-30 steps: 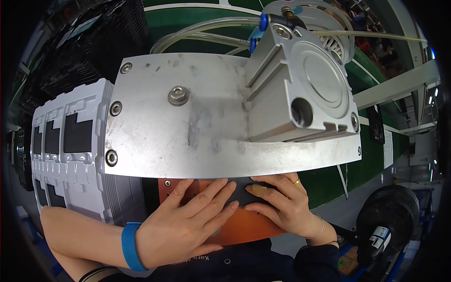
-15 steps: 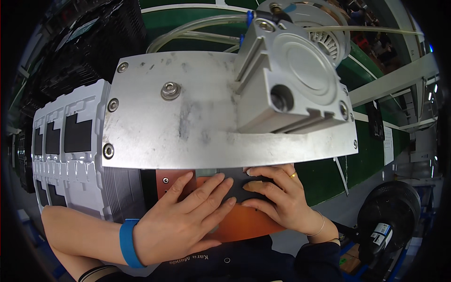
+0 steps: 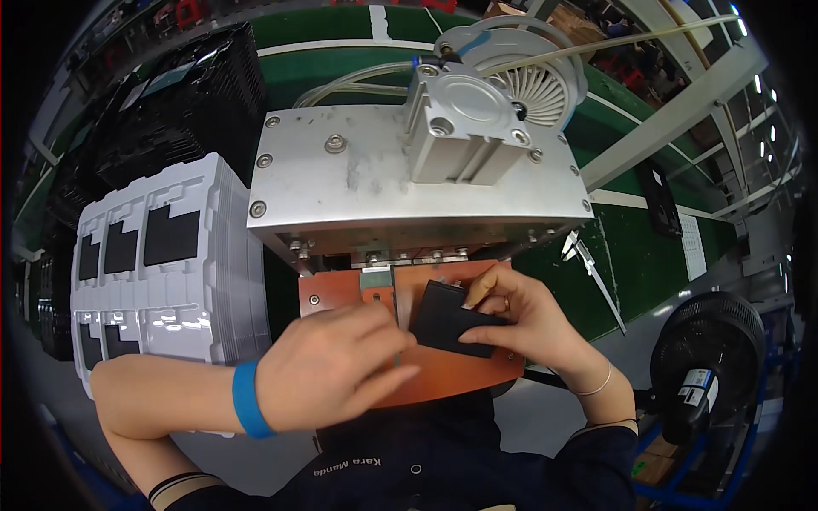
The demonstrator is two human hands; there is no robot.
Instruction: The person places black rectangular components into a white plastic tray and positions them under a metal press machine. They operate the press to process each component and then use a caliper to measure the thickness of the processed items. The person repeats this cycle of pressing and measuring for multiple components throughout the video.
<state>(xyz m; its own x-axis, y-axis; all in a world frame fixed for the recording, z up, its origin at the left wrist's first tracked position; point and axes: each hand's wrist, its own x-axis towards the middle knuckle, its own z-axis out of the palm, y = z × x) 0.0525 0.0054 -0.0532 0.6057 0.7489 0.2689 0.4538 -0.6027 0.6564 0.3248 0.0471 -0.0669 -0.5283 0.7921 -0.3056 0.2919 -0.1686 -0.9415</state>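
Observation:
A flat black battery cell point(image 3: 441, 319) with small metal tabs on its far edge lies tilted over the orange base plate point(image 3: 452, 379) of a bench press. My right hand point(image 3: 543, 330) pinches its right side between thumb and fingers; one fingertip has a tan cover. My left hand point(image 3: 328, 366), slightly blurred and wearing a blue wristband, hovers above the plate's left part. Its thumb is apart from loosely bent fingers, which come close to the cell's left edge. A green-grey locating block point(image 3: 375, 278) sits on the plate under the press's silver housing point(image 3: 358, 200).
To the left, stacked white trays point(image 3: 217, 281) hold several black cells, with black crates point(image 3: 183, 111) behind. An air cylinder point(image 3: 469, 102) tops the press; a fan point(image 3: 541, 94) stands behind it. Calipers point(image 3: 596, 272) lie on the green bench, right. A black fan point(image 3: 707, 366) stands lower right.
My head view has drawn back, showing more of the plate. The cell has come out from under the housing in my right hand. My left hand has lifted off the plate area.

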